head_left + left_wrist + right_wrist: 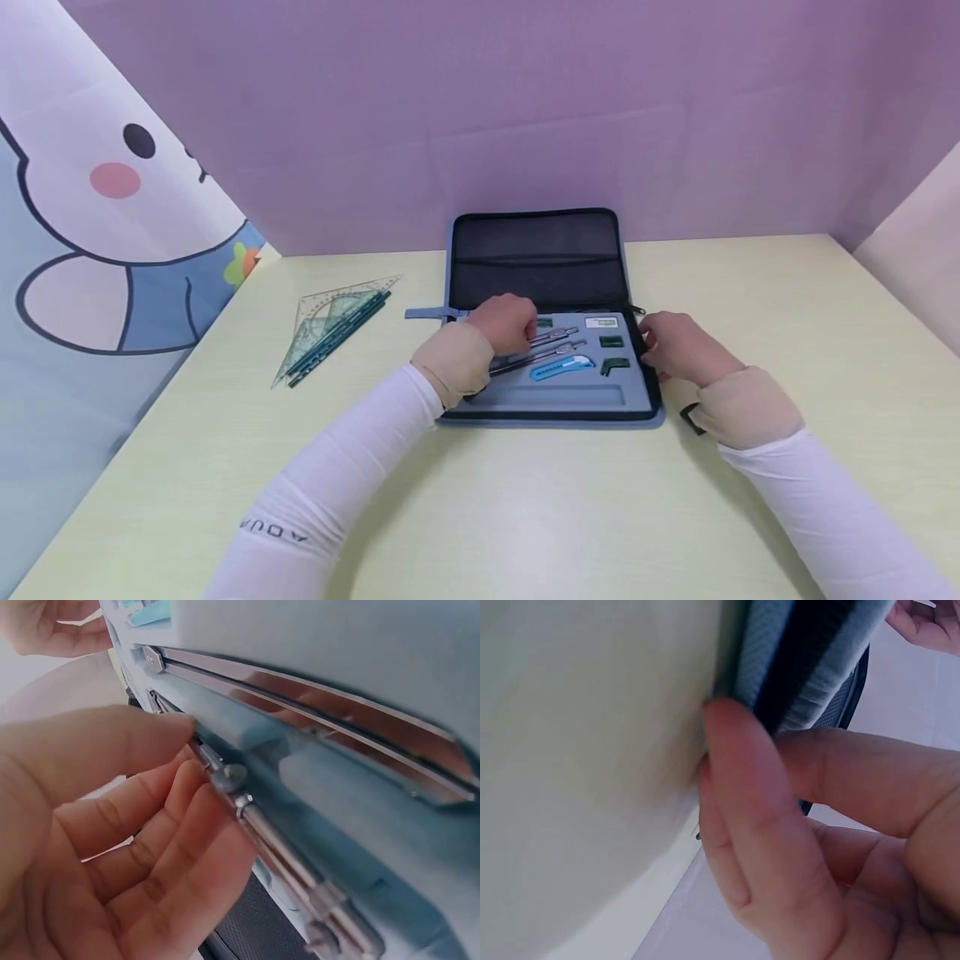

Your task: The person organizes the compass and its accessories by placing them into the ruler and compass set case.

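A zippered drawing-set case point(547, 422) lies unfolded on the table, its dark lid point(536, 258) raised at the back. Over its grey tray, my left hand point(504, 323) pinches a metal drawing compass point(277, 851) between thumb and fingertips, the one nearer the lid. A second compass point(247, 682) rests in its slot beside it. My right hand point(688, 346) grips the right edge of the case, with fingers point(742, 765) against the outer side close to the table. In front of the compasses is a blue utility knife point(562, 367); part of the tray's left side is hidden behind my left hand.
Left of the case lie clear set squares point(311, 321) with dark green pencils point(337, 340) on top. The tray also holds a dark green sharpener point(611, 342), another small green piece point(615, 365) and a white eraser point(601, 322). A purple backdrop point(525, 108) rises behind the table.
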Demonstrator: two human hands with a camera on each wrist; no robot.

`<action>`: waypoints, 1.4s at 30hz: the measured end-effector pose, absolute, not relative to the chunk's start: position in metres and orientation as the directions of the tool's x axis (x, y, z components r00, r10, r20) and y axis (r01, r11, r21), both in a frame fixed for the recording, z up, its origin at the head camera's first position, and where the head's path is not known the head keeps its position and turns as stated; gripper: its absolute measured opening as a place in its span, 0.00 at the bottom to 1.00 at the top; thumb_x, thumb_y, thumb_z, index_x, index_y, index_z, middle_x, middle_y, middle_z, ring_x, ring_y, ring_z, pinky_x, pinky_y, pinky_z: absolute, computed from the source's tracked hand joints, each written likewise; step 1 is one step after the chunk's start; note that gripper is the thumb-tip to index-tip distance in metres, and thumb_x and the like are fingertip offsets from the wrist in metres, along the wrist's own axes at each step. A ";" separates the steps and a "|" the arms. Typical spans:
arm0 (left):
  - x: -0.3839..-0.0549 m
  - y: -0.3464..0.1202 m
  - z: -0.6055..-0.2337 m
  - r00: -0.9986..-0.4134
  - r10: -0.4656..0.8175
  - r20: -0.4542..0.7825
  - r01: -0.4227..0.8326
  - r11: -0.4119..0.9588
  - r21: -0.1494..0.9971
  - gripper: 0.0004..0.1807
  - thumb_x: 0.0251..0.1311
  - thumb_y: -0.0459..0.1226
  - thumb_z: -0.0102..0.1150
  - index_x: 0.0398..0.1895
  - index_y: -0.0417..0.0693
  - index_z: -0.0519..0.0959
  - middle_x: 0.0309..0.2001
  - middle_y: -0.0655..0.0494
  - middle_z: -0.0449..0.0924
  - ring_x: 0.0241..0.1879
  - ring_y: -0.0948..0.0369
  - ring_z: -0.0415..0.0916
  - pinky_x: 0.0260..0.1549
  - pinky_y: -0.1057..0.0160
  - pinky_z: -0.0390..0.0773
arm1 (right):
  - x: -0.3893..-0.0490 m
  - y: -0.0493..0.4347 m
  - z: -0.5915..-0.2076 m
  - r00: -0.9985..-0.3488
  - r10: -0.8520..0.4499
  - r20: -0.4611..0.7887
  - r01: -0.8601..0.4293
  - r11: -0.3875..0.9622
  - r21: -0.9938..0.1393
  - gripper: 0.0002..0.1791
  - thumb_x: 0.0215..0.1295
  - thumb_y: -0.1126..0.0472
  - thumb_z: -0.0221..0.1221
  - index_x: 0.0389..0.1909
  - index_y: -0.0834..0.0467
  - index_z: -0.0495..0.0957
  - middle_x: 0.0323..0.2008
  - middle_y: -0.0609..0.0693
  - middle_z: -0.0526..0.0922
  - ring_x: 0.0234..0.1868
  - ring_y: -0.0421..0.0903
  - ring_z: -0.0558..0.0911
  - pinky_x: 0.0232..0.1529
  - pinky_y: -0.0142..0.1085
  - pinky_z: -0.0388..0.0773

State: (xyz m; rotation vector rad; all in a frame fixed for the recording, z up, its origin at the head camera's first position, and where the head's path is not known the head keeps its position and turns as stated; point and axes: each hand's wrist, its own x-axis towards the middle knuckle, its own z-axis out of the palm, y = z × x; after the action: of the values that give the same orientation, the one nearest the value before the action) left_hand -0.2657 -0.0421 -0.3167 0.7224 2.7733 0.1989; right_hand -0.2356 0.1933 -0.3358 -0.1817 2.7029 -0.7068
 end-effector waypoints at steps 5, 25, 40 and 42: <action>-0.265 -0.042 -0.317 -0.845 0.493 -0.209 0.453 0.866 0.212 0.08 0.57 0.30 0.60 0.39 0.46 0.83 0.39 0.55 0.81 0.35 0.60 0.75 0.40 0.64 0.77 | -0.236 0.193 -0.336 -0.932 -0.197 -0.303 -0.026 0.873 -0.488 0.23 0.60 0.76 0.54 0.56 0.80 0.62 0.45 0.72 0.72 0.36 0.55 0.80 0.29 0.36 0.82; -0.261 -0.038 -0.325 -0.883 0.457 -0.103 0.435 0.882 0.183 0.09 0.58 0.28 0.58 0.36 0.46 0.85 0.38 0.54 0.83 0.37 0.59 0.78 0.41 0.64 0.78 | -0.236 0.191 -0.335 -0.934 -0.206 -0.292 -0.043 0.875 -0.482 0.23 0.60 0.75 0.54 0.55 0.80 0.63 0.44 0.71 0.72 0.35 0.54 0.80 0.28 0.36 0.82; -0.262 -0.055 -0.321 -0.851 0.521 -0.068 0.498 0.840 0.215 0.10 0.58 0.27 0.55 0.35 0.46 0.85 0.39 0.54 0.83 0.39 0.58 0.79 0.42 0.63 0.78 | -0.237 0.195 -0.338 -0.936 -0.211 -0.280 -0.051 0.873 -0.485 0.23 0.59 0.75 0.54 0.55 0.81 0.63 0.44 0.72 0.73 0.32 0.52 0.81 0.28 0.36 0.82; -0.262 -0.066 -0.316 -0.861 0.506 -0.053 0.484 0.847 0.220 0.10 0.56 0.27 0.55 0.35 0.45 0.84 0.38 0.54 0.83 0.38 0.58 0.79 0.41 0.63 0.78 | -0.237 0.195 -0.339 -0.936 -0.209 -0.282 -0.050 0.874 -0.483 0.23 0.59 0.75 0.53 0.55 0.81 0.63 0.44 0.73 0.72 0.32 0.52 0.81 0.27 0.35 0.82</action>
State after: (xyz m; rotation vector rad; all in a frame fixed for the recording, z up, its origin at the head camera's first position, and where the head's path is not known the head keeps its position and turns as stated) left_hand -0.2623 -0.0659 -0.3164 0.7828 2.9139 0.3044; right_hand -0.2373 0.1947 -0.3387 -0.1930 2.7180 -0.6876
